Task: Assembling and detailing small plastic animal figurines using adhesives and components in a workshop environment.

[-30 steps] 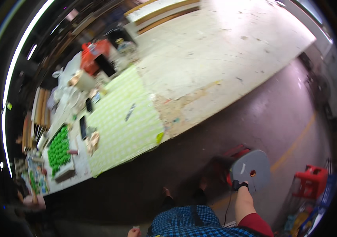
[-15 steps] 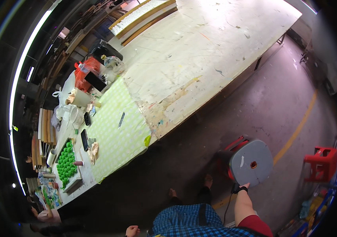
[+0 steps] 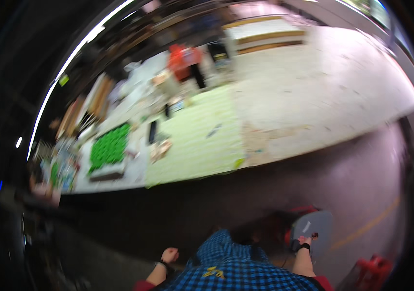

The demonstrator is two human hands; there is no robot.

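Observation:
On the right, my right hand (image 3: 304,240) reaches over the grey seat of a stool (image 3: 308,224), beside the hole in the seat's middle. Its fingers are blurred, so whether they grip the stool is unclear. My left hand (image 3: 170,255) hangs low in front of me, left of my blue checked apron (image 3: 245,274). Its fingers are curled in and nothing shows in them. It touches nothing that I can see.
Ahead stands a long table (image 3: 323,82) partly under a pale green dotted cloth (image 3: 197,136). A tray of green pieces (image 3: 108,147), a dark phone (image 3: 153,132) and an orange-red bag (image 3: 180,63) lie on it. A red stool (image 3: 374,271) stands at lower right.
My view has swung, so the table sits more level. My right hand has moved from the grey seat's near edge to beside its hole. My left hand has come further into view.

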